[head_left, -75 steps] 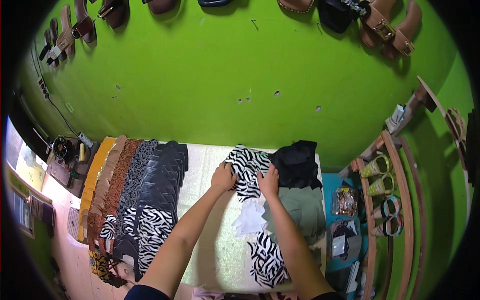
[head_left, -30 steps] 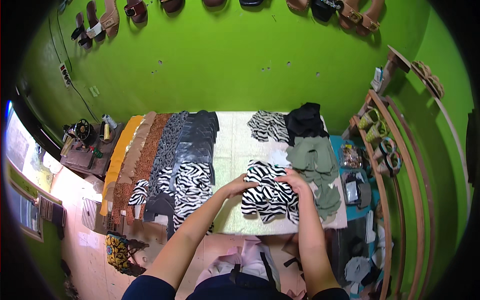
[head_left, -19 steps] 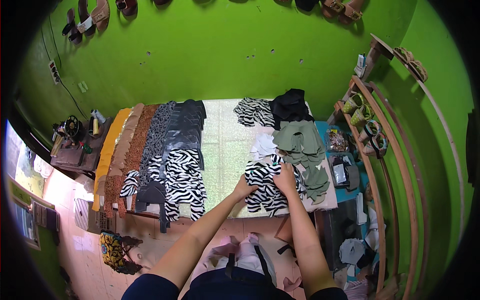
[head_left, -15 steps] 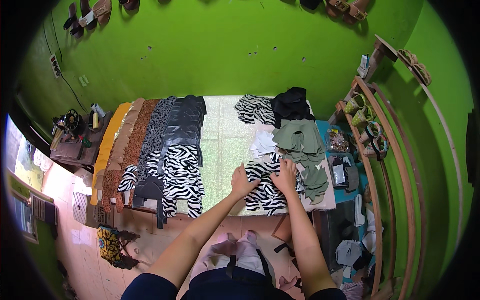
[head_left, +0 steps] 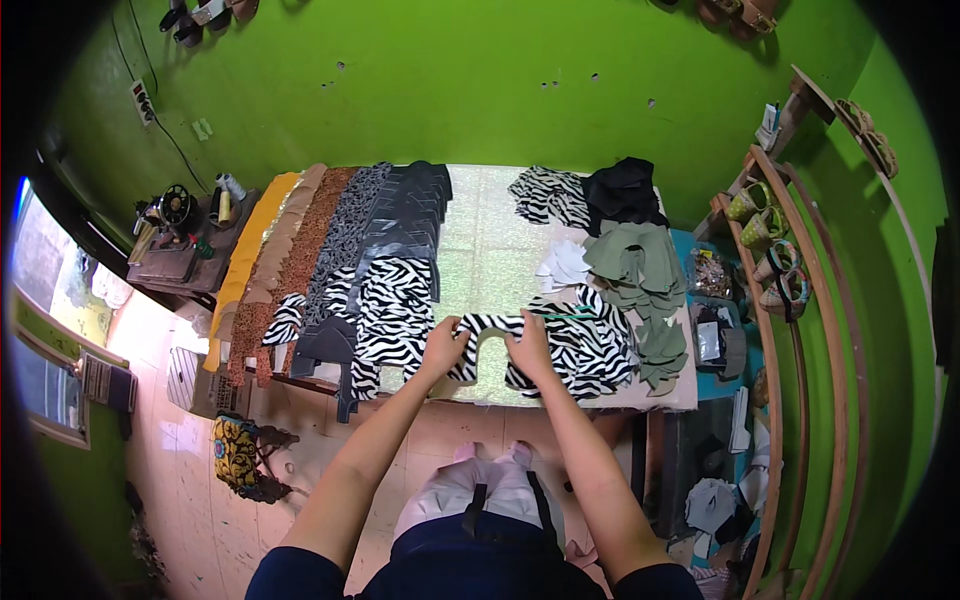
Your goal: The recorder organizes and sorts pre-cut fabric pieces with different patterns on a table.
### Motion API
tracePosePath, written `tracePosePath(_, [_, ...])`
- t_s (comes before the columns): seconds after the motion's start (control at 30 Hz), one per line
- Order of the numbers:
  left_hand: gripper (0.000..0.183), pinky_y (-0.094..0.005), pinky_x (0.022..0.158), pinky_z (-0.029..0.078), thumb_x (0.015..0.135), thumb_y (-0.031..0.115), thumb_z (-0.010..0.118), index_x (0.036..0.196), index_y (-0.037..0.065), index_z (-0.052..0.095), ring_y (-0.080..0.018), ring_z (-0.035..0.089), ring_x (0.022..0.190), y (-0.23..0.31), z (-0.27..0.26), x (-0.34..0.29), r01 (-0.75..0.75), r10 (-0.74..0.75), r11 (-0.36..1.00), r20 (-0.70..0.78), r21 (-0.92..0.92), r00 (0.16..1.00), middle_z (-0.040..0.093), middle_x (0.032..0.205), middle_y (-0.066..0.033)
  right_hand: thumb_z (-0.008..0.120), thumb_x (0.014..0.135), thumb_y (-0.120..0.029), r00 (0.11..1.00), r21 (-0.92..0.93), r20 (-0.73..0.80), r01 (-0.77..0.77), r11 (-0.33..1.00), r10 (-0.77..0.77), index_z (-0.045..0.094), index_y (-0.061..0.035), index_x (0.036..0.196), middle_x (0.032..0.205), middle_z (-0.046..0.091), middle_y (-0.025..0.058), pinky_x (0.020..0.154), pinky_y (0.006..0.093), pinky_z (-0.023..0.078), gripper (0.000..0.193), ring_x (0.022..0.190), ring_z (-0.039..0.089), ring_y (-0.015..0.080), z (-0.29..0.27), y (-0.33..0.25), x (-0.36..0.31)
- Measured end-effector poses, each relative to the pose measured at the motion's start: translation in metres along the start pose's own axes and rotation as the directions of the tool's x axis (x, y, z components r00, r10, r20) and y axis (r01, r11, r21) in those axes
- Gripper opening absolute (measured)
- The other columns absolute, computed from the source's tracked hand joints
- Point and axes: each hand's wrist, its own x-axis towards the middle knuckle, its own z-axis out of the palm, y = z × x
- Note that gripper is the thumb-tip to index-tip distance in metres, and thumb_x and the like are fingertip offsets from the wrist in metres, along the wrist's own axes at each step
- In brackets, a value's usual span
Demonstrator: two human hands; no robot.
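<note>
Between my two hands is a U-shaped zebra-print cut piece [head_left: 490,322], its curved band away from me. My left hand [head_left: 445,345] pinches its left end, and my right hand [head_left: 530,348] grips the right side. A thin green strip [head_left: 565,316] lies beside my right fingers; its kind is too small to tell. Just right of my right hand is a loose pile of zebra-print pieces [head_left: 595,350]. To the left of my left hand, more zebra-print pieces [head_left: 395,305] lie in overlapping layers on the pale table [head_left: 475,230].
Overlapping rows of yellow [head_left: 255,245], tan, brown, patterned grey and black pieces [head_left: 408,205] cover the table's left. Green pieces [head_left: 630,260], white pieces [head_left: 563,267] and black fabric [head_left: 625,190] lie right. A wooden rack [head_left: 780,230] holds sandals; a sewing machine [head_left: 172,235] stands left.
Both hands have moved left off the right-hand zebra pile, taking one U-shaped piece with them. The view has shifted slightly.
</note>
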Motion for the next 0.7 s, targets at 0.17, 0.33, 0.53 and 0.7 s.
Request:
tracePosePath(0.17, [0.049, -0.0365, 0.086, 0.042, 0.074, 0.013, 0.06, 0.118, -0.005, 0.045, -0.0324, 0.053, 0.099, -0.031, -0.004, -0.018, -0.057, 0.07, 0.96, -0.038, 0.276, 0.997, 0.053, 0.108, -0.022, 0.06, 0.073, -0.011, 0.999, -0.113, 0.044, 0.032, 0.993, -0.027, 0.039, 0.0041, 0.122, 0.108, 0.043, 0.0224, 0.085, 0.0387, 0.041, 0.055, 0.099, 0.046, 0.0373, 0.037, -0.009, -0.017])
tracePosePath(0.33, [0.058, -0.0401, 0.092, 0.038, 0.069, 0.01, 0.06, 0.12, -0.006, 0.037, -0.0385, 0.045, 0.105, -0.002, 0.017, -0.03, -0.202, 0.216, 0.954, -0.04, 0.224, 0.976, 0.043, 0.114, -0.0259, 0.058, 0.074, -0.013, 0.962, -0.322, -0.155, 0.167, 0.932, -0.226, 0.049, -0.0001, 0.113, 0.106, 0.045, 0.0172, 0.085, 0.0394, 0.039, 0.041, 0.098, 0.045, 0.032, 0.012, -0.012, -0.018])
tracePosePath(0.53, [0.044, -0.0393, 0.081, 0.044, 0.072, 0.01, 0.057, 0.113, 0.0, 0.046, -0.0348, 0.052, 0.094, 0.052, 0.079, -0.027, -0.423, 0.403, 0.898, 0.157, 0.123, 0.902, 0.048, 0.106, -0.0201, 0.051, 0.075, -0.006, 0.92, -0.388, -0.382, -0.072, 0.919, -0.089, 0.054, -0.0035, 0.104, 0.102, 0.051, 0.0137, 0.083, 0.0432, 0.038, 0.029, 0.099, 0.046, 0.0313, -0.065, 0.036, -0.02])
tracePosePath(0.7, [0.042, -0.0392, 0.078, 0.045, 0.071, 0.012, 0.058, 0.111, 0.004, 0.048, -0.0335, 0.053, 0.092, 0.086, 0.137, -0.026, -0.498, 0.463, 0.861, 0.244, 0.105, 0.852, 0.049, 0.105, -0.0171, 0.053, 0.077, -0.01, 0.903, -0.326, -0.428, -0.118, 0.938, -0.035, 0.05, 0.0007, 0.107, 0.103, 0.051, 0.0179, 0.085, 0.0421, 0.039, 0.031, 0.099, 0.047, 0.0359, -0.13, 0.095, -0.012])
